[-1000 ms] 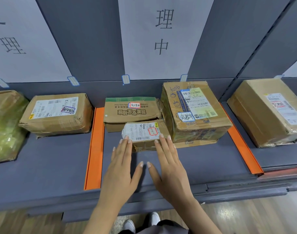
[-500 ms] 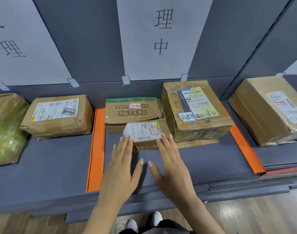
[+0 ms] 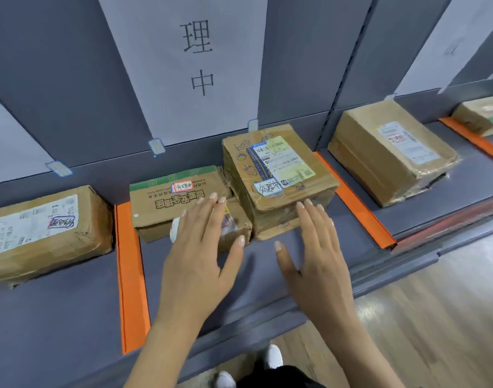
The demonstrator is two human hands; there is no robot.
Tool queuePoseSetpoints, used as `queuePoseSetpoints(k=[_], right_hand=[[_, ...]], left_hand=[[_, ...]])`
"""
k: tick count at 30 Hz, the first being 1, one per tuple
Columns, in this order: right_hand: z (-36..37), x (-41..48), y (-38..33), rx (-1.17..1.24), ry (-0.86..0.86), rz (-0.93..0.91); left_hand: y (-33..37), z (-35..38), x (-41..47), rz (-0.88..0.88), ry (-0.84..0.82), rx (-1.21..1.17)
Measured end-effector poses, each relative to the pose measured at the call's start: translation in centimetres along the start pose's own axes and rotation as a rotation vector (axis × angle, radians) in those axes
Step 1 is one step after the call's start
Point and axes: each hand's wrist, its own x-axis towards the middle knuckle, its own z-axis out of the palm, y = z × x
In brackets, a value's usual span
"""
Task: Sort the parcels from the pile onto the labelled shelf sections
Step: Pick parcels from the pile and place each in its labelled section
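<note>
Head view: the left grip (image 3: 200, 247), fingers (image 3: 211, 211) straight and spread, lies over the small parcel (image 3: 237, 224) on the shelf (image 3: 71, 317). The right grip (image 3: 315, 247), spread too, hovers right of that parcel, fingertips (image 3: 308, 205) at the taller parcel (image 3: 279, 177) beside it.

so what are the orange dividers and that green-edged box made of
The orange dividers look like painted sheet metal, though rigid plastic is possible: flat even colour, crisp folded edge, slight sheen. The green-edged box is cardboard, likely corrugated: matte brown with a printed green band, creased and dented at the corners.
</note>
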Motion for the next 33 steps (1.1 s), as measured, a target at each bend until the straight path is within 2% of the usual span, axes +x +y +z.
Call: queuePoseSetpoints(k=[5, 12, 24, 33], right_hand=[[-3.5, -1.3, 4.5, -0.094, 0.067, 0.162], [-8.2, -2.0, 10.8, -0.22, 0.171, 0.287], [-19.6, -4.3, 28.0, -0.311, 0.225, 0.515], [-26.0, -5.8, 37.7, -0.357, 0.28, 0.593]], left_hand=[[4.2, 2.0, 1.4, 0.116, -0.022, -0.072], [10.9, 6.7, 3.9, 0.275, -0.133, -0.125], [29.3, 21.2, 8.9, 0.415, -0.312, -0.278], [40.1, 28.7, 10.8, 0.451, -0.38, -0.304]])
